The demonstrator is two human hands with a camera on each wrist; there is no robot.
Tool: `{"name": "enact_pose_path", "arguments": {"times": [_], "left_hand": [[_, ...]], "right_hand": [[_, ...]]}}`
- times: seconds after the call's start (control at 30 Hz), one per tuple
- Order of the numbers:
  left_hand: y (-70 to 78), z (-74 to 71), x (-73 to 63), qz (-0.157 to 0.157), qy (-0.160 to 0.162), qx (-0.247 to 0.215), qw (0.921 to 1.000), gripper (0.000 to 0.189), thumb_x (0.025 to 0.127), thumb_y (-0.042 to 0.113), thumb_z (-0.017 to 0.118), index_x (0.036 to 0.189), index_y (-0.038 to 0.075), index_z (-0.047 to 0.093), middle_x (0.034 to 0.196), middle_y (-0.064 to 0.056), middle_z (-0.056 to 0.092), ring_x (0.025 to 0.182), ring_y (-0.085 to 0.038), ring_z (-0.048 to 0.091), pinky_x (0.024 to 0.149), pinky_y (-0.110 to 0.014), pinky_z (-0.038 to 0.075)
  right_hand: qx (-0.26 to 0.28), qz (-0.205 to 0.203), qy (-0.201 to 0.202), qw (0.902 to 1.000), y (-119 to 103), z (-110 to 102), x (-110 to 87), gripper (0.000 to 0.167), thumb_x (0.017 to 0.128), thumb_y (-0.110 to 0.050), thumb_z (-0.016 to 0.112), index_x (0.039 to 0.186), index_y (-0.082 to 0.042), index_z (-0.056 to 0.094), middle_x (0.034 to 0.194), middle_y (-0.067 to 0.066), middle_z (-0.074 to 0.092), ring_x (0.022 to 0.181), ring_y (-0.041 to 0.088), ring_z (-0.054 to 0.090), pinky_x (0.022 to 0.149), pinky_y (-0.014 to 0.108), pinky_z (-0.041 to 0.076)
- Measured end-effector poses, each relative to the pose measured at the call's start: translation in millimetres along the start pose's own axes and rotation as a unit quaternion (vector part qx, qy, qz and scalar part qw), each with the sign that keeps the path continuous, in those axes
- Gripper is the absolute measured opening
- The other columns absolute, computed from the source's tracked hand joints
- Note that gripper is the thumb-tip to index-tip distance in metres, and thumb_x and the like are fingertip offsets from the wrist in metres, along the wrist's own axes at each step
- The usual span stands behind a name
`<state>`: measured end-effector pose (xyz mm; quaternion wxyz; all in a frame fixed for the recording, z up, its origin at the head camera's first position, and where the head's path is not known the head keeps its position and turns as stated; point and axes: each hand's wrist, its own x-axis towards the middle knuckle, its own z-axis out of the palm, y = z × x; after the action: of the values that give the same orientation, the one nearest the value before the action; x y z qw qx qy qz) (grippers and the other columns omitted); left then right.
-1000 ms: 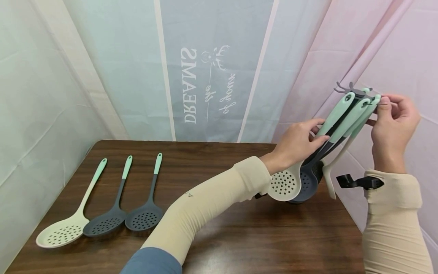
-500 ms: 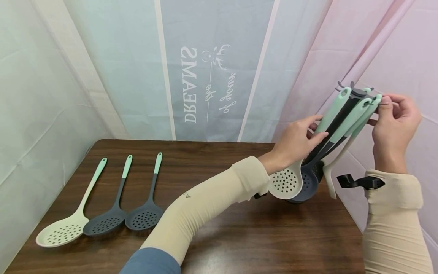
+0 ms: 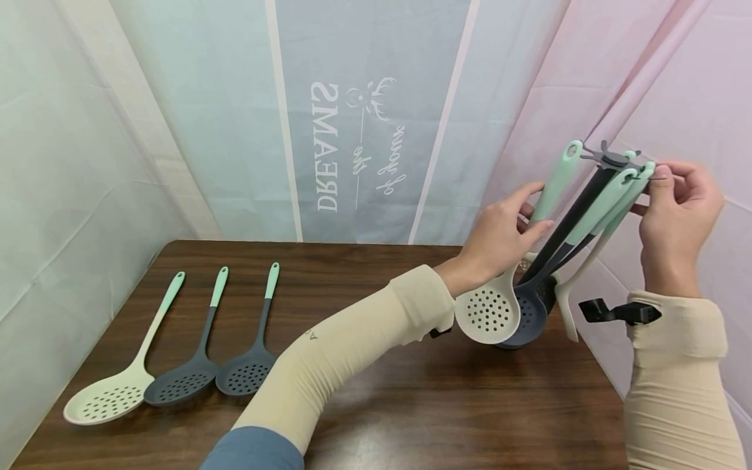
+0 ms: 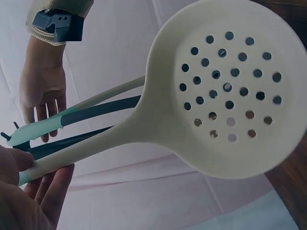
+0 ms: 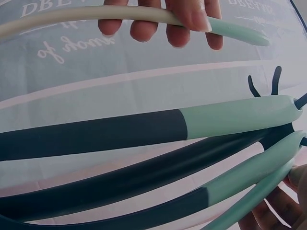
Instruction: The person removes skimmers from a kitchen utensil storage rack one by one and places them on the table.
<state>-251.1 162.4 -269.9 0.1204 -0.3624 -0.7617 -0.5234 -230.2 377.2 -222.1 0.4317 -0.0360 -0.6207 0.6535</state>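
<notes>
While the left hand (image 3: 496, 235) grips the cream skimmer (image 3: 487, 310) where its mint handle (image 3: 558, 179) meets the stem, its hanging eye sits just beside a hook (image 3: 593, 156) on the near-left of the utensil stand (image 3: 572, 215). Skimmer head is down at the stand's foot, overlapping the grey skimmer (image 3: 531, 316) in the head view; contact unclear. Right hand (image 3: 675, 209): fingers closed, thumb pinching the end of the outermost handle (image 3: 648, 171) at the hook crown (image 3: 613, 158). Step looks like eye-on-hook work; direction not readable from this. To do it well: steer the eye along the hook's curve, no prying sideways, since the thin hooks would likely tip the stand. Use the right hand as the brace, light pinch, so that handle doesn't slip its own hook. Left grip is mid-length, so the wide head will probably swing; turn from the wrist and give the grey one room. Three more skimmers lie on the table (image 3: 411, 405), well apart, no interference.
</notes>
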Motion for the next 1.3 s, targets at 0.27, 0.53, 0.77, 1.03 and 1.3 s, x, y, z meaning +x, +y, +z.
{"name": "enact_pose_path", "arguments": {"times": [0.27, 0.53, 0.77, 1.03, 1.3], "left_hand": [[-2.9, -3.2, -3.0, -0.008, -0.001, -0.021, 0.9997, 0.058, 0.099, 0.016, 0.069, 0.151, 0.013, 0.045, 0.098, 0.002, 0.068, 0.074, 0.002, 0.061, 0.067, -0.009, 0.049], [-3.6, -6.2, -4.8, -0.026, 0.016, -0.041, 0.9987, 0.056, 0.097, 0.014, 0.071, 0.149, 0.013, 0.048, 0.094, 0.001, 0.068, 0.073, 0.002, 0.061, 0.067, -0.009, 0.050], [-8.4, -16.0, -7.0, -0.039, 0.018, -0.050, 0.9978, 0.055, 0.097, 0.014, 0.071, 0.148, 0.013, 0.048, 0.093, 0.000, 0.068, 0.070, -0.001, 0.062, 0.063, -0.012, 0.051], [-20.1, -32.5, -10.8, -0.069, 0.024, -0.019, 0.9972, 0.055, 0.096, 0.012, 0.072, 0.147, 0.011, 0.049, 0.089, -0.001, 0.069, 0.069, -0.007, 0.062, 0.060, -0.015, 0.051], [-28.1, -45.8, -15.1, -0.102, 0.019, 0.006, 0.9946, 0.056, 0.095, 0.013, 0.074, 0.146, 0.012, 0.051, 0.086, -0.001, 0.071, 0.069, -0.007, 0.063, 0.062, -0.016, 0.050]], "right_hand": [[0.008, 0.000, 0.002, 1.0000, 2.6, -1.2, 1.5, 0.008, 0.097, -0.008, 0.068, 0.099, -0.003, 0.073, 0.086, 0.003, 0.072, 0.077, 0.012, 0.070, 0.056, 0.014, 0.055], [0.004, -0.008, 0.000, 1.0000, 4.3, -1.9, 1.8, 0.008, 0.098, -0.008, 0.068, 0.100, -0.003, 0.073, 0.088, 0.003, 0.072, 0.078, 0.012, 0.070, 0.057, 0.013, 0.055], [-0.049, -0.015, 0.000, 0.9987, 1.8, 0.0, -0.9, 0.011, 0.100, -0.013, 0.065, 0.104, -0.007, 0.073, 0.091, 0.000, 0.071, 0.081, 0.009, 0.068, 0.060, 0.011, 0.054], [-0.048, -0.007, 0.002, 0.9988, -1.5, 3.1, -2.5, 0.012, 0.100, -0.013, 0.064, 0.105, -0.007, 0.073, 0.093, 0.000, 0.071, 0.082, 0.009, 0.068, 0.062, 0.011, 0.054], [-0.049, -0.005, 0.006, 0.9988, -1.8, 4.0, -3.6, 0.011, 0.101, -0.013, 0.064, 0.105, -0.007, 0.073, 0.094, 0.000, 0.070, 0.083, 0.009, 0.067, 0.062, 0.011, 0.054]]}}
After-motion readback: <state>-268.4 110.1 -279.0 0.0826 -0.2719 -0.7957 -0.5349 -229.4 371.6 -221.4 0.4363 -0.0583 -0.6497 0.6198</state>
